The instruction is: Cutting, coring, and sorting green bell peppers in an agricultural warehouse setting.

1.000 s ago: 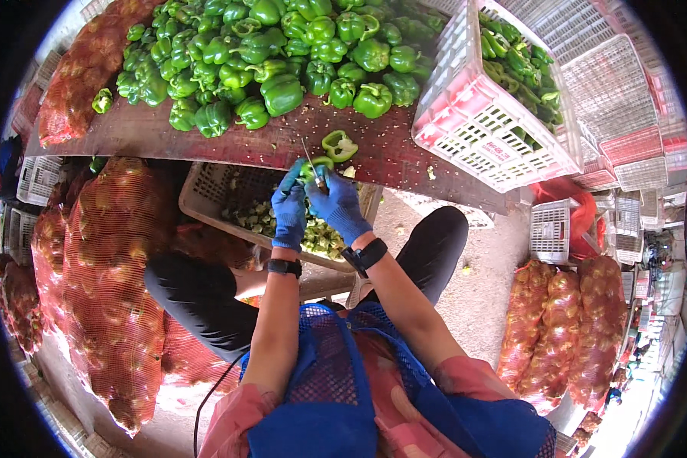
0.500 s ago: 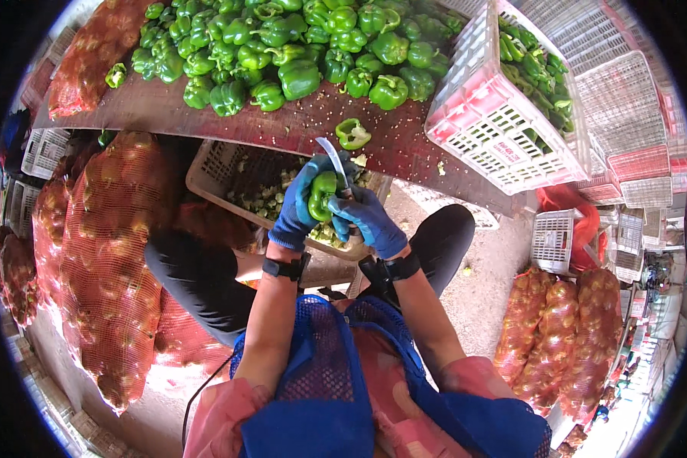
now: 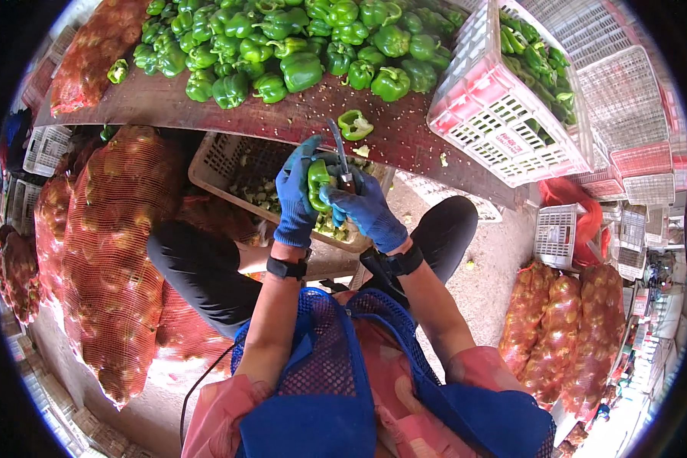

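Observation:
My left hand point(image 3: 294, 191), in a blue glove, is closed around a green bell pepper point(image 3: 317, 184) in front of me. Gripped in my gloved right hand point(image 3: 370, 210) is a small knife point(image 3: 338, 142), its brown handle low in the fingers and its slightly curved blade pointing up and away from me. The right fingers reach to the side of the pepper. Just beyond the blade, a cut pepper point(image 3: 355, 125) lies near the table's edge with its pale inside showing.
A heap of green peppers point(image 3: 305, 70) covers the far part of the reddish table point(image 3: 153, 99). Right of it leans a crate point(image 3: 504, 126) of peppers. Below my hands stands a crate point(image 3: 206, 164) with pepper scraps. Red mesh sacks point(image 3: 118, 259) stand left, more sacks point(image 3: 553, 328) right.
The knife has turned more upright and its blade has moved a little to the right. My left fingers have straightened somewhat beside the pepper, which both hands keep near the same spot.

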Action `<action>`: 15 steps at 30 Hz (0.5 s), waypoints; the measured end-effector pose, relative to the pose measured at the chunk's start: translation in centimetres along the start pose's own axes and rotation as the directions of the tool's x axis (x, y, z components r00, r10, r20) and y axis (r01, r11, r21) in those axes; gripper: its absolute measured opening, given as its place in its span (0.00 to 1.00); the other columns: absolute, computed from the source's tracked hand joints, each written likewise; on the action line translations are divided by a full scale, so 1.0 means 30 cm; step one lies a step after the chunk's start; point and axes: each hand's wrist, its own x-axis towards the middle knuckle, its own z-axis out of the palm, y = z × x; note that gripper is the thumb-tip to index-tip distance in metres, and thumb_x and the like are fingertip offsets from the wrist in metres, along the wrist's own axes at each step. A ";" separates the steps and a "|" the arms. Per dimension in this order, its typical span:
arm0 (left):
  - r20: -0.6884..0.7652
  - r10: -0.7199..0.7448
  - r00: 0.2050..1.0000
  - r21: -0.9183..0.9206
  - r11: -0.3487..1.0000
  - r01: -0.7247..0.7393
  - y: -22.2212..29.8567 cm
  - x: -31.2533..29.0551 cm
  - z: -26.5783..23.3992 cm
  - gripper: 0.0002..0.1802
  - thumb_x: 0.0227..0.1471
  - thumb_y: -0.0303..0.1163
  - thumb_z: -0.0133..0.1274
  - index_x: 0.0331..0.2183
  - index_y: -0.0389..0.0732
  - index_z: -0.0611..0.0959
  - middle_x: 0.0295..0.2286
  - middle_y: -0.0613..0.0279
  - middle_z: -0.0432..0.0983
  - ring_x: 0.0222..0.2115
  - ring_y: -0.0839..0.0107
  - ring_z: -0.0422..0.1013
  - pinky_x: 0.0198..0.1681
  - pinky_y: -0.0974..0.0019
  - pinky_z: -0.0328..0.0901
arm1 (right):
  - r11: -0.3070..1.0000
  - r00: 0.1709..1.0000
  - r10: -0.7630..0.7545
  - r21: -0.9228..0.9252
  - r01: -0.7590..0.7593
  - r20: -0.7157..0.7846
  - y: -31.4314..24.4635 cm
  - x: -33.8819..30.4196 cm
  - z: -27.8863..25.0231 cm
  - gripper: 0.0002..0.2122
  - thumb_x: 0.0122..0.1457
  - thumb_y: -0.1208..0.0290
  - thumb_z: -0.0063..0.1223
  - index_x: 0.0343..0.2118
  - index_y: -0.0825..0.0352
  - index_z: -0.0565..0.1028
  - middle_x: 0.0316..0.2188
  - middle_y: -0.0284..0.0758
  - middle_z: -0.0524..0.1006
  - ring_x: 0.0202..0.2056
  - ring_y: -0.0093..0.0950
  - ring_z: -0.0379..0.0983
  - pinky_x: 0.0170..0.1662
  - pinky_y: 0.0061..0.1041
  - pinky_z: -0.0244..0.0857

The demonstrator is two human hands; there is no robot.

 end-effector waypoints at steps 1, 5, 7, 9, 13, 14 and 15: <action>-0.068 -0.076 0.995 -0.191 0.980 0.061 0.003 -0.003 0.011 0.19 0.57 0.34 0.44 0.47 0.32 0.75 0.32 0.57 0.77 0.30 0.74 0.73 0.36 0.72 0.68 | 1.000 0.999 -0.021 -0.024 0.020 -0.029 0.012 0.005 -0.003 0.13 0.51 0.72 0.60 0.39 0.66 0.72 0.23 0.26 0.72 0.21 0.15 0.66 0.22 0.17 0.64; -0.267 -0.090 0.959 -0.199 0.979 0.037 -0.028 0.006 0.002 0.17 0.55 0.28 0.48 0.47 0.33 0.74 0.33 0.58 0.77 0.30 0.75 0.73 0.36 0.74 0.68 | 0.932 0.951 -0.281 -0.273 0.237 -0.133 0.029 0.021 -0.012 0.16 0.48 0.79 0.60 0.41 0.66 0.70 0.27 0.28 0.73 0.26 0.17 0.70 0.29 0.19 0.68; -0.243 -0.081 0.967 -0.170 0.985 0.039 -0.005 0.003 0.030 0.18 0.56 0.30 0.46 0.48 0.34 0.74 0.34 0.59 0.77 0.31 0.75 0.73 0.35 0.73 0.68 | 0.874 0.913 -0.387 -0.366 0.319 -0.129 0.043 0.024 -0.031 0.16 0.47 0.79 0.60 0.41 0.66 0.70 0.28 0.28 0.73 0.29 0.17 0.70 0.32 0.20 0.68; -0.231 -0.066 0.971 -0.139 0.990 0.035 -0.004 -0.009 0.018 0.19 0.57 0.32 0.44 0.48 0.35 0.73 0.35 0.59 0.76 0.31 0.74 0.73 0.35 0.71 0.69 | 0.747 0.844 -0.527 -0.528 0.404 -0.101 0.049 0.016 -0.022 0.17 0.46 0.79 0.61 0.40 0.66 0.70 0.32 0.30 0.74 0.34 0.20 0.71 0.39 0.20 0.67; -0.028 -0.084 0.996 -0.335 0.939 0.070 -0.077 0.004 -0.119 0.19 0.59 0.39 0.42 0.48 0.39 0.71 0.41 0.60 0.74 0.39 0.69 0.71 0.44 0.66 0.67 | 0.420 0.731 -0.679 -0.852 0.312 -0.067 -0.006 -0.035 0.001 0.27 0.43 0.69 0.66 0.48 0.66 0.67 0.35 0.44 0.74 0.33 0.40 0.74 0.36 0.31 0.68; 0.037 -0.200 0.979 -0.657 0.733 0.175 -0.071 0.004 -0.135 0.19 0.59 0.41 0.42 0.47 0.39 0.72 0.42 0.60 0.73 0.40 0.68 0.70 0.47 0.64 0.66 | 0.424 0.732 -0.678 -0.851 0.310 -0.071 -0.005 -0.041 -0.014 0.27 0.43 0.69 0.66 0.48 0.66 0.67 0.35 0.44 0.74 0.33 0.40 0.74 0.36 0.31 0.68; -0.083 -0.257 0.963 -0.606 0.780 0.156 -0.023 -0.006 -0.096 0.19 0.59 0.41 0.42 0.46 0.39 0.72 0.43 0.61 0.73 0.40 0.67 0.71 0.48 0.63 0.66 | 0.406 0.726 -0.683 -0.866 0.292 -0.075 -0.003 -0.037 -0.028 0.30 0.44 0.68 0.65 0.51 0.66 0.65 0.38 0.45 0.74 0.33 0.42 0.74 0.36 0.33 0.68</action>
